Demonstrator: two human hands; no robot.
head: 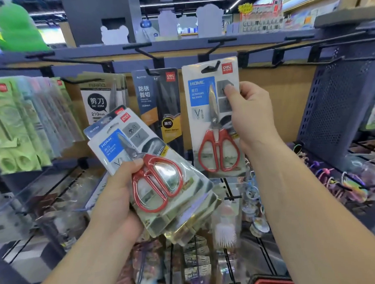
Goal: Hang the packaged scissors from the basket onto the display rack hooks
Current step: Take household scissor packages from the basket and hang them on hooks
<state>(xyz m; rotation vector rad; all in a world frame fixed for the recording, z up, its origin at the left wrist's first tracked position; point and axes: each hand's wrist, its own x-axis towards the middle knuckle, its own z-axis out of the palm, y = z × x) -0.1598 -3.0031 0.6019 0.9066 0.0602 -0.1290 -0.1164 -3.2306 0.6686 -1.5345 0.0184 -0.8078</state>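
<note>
Fingers of the right hand pinch the right edge of a scissors pack, thumb on its front. The pack hangs upright with a black hook of the display rack showing through its hang hole. Lower down, the left hand grips a tilted stack of scissors packs, thumb pressed beside the top pack's red handles.

A scissors pack hangs on a hook, the right hand at its right edge — another hung pack just left; lower left, the left hand holds a stack of packs.
</note>
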